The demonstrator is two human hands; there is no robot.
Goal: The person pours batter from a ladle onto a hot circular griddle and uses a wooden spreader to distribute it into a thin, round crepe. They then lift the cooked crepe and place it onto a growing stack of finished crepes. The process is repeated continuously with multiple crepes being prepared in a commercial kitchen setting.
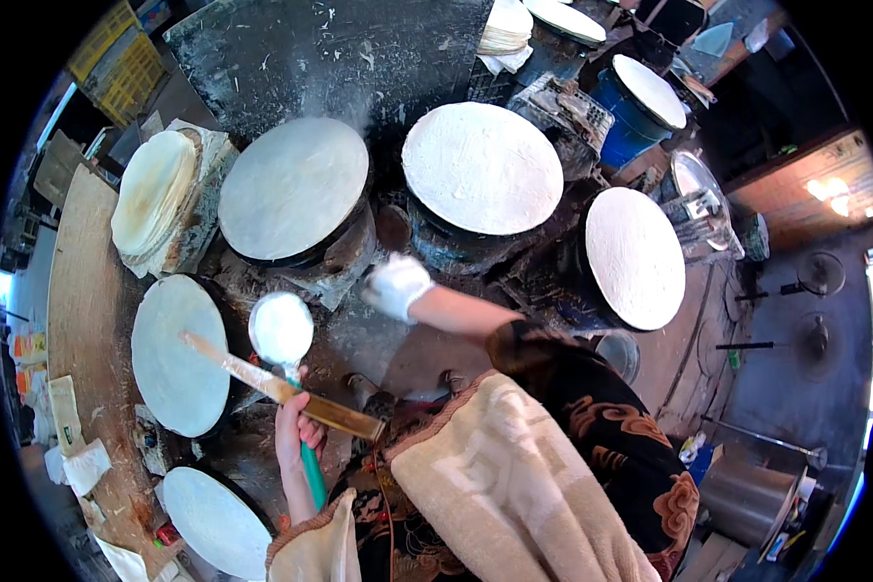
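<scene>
My left hand [299, 427] is closed around a ladle with a green handle [313, 475] and a flat wooden spreader stick [286, 391]. White batter fills the ladle's bowl [281, 328]. The stick's pale, coated end reaches over the round griddle on the left [177, 359], which carries a thin white sheet; contact cannot be told. In a white glove, my right hand [396, 287] is stretched forward, below the front-left griddle with a greyish sheet [294, 189]. Motion blurs its fingers, and nothing can be made out in them.
More white-coated griddles stand ahead [482, 168], at the right [634, 257] and lower left [215, 524]. A stack of thin round sheets [155, 199] lies at the far left, beside a long wooden board [92, 301]. A blue drum [630, 126] and a metal pot [752, 500] stand right.
</scene>
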